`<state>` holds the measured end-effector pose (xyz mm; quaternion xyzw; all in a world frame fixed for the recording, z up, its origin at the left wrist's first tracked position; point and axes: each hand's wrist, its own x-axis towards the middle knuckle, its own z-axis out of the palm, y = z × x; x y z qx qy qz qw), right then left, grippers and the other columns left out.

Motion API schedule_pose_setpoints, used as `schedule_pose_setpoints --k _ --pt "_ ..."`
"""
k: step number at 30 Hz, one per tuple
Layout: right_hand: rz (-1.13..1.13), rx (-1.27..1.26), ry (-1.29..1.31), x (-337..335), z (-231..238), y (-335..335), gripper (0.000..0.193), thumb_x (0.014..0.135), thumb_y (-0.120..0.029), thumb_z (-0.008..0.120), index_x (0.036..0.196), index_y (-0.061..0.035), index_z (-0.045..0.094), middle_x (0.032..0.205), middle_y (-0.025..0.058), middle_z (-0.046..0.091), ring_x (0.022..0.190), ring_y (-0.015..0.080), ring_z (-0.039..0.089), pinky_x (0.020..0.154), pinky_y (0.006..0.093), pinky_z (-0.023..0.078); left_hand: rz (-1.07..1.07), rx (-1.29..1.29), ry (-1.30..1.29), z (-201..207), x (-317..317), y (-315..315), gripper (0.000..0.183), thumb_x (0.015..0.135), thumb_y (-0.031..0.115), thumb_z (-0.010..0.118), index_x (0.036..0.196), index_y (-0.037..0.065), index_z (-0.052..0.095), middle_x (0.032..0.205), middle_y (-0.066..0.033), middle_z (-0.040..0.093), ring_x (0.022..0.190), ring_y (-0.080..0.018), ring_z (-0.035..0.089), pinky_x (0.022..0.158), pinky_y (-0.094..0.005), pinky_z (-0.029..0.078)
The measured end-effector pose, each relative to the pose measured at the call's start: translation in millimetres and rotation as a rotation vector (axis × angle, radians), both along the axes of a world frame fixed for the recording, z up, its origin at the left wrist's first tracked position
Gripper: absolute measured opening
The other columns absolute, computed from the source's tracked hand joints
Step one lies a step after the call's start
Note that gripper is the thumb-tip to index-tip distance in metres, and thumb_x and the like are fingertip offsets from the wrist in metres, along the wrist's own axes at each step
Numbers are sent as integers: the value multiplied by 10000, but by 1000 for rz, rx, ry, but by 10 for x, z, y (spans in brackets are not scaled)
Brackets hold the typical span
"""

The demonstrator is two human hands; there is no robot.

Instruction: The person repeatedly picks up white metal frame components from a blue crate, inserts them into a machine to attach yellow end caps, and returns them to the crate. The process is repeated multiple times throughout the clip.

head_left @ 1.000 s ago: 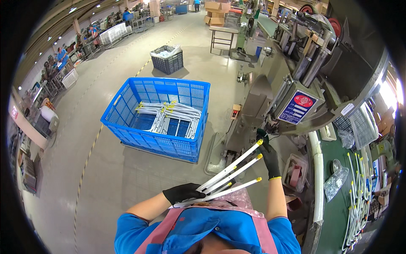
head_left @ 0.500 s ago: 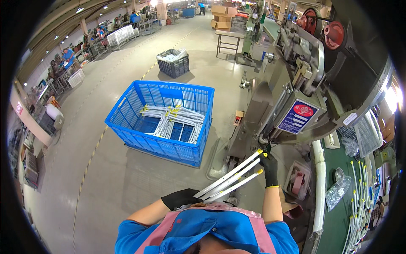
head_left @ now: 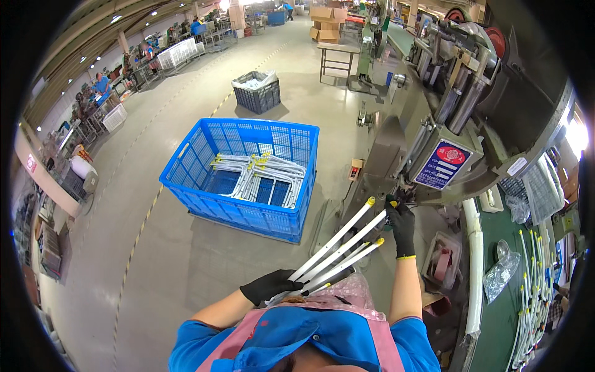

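Observation:
Several white tubes with yellow end caps fan out in front of my body, pointing up and right. My left hand, in a black glove, is closed round their lower ends. My right hand, gloved in black too, pinches the upper end of one tube just below the head of a large grey press-like machine. Its fingertips partly hide that end and the machine's tooling. The other tube ends stand free, left of and below my right hand.
A blue plastic crate holding similar white tubes stands on the floor ahead. Behind it is a dark crate with a bag. At right, more tubes and a clear bag lie on a green bench. A plastic bin sits below the machine.
The tubes now spread wider apart. My right hand has risen slightly with one tube end, closer to the machine head. The machine's upper rods and linkage have shifted position.

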<state>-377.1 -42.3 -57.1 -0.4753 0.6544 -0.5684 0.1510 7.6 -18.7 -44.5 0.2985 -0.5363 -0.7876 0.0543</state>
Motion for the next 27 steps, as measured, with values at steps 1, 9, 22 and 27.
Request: schedule_pose_setpoints --k 1,9,22,27 --pt "-34 5 30 11 -6 -9 290 854 -187 625 1103 -44 666 836 37 668 724 77 548 659 248 448 -11 42 17 -19 -4 -1 495 911 294 591 1281 -21 499 1137 -112 626 1020 -167 573 916 -286 430" --pt "-147 -97 13 115 -96 60 317 822 -188 643 1058 23 638 884 127 681 775 187 628 712 311 478 -71 -286 -68 -107 109 8 467 909 296 583 1256 -12 526 1116 -141 634 995 -175 582 897 -300 438" --pt "-145 -23 27 25 -96 52 265 805 -154 661 979 45 637 812 107 672 693 146 588 648 302 466 -75 -246 -62 -63 36 -21 495 903 312 578 1265 -19 516 1121 -156 631 1004 -202 586 903 -306 430" --pt "-84 19 -86 -55 -147 39 275 803 -183 665 959 41 643 809 123 671 719 177 609 672 303 470 -118 -259 -67 126 121 21 469 895 270 590 1257 -20 526 1140 -140 629 1021 -178 572 911 -295 424"
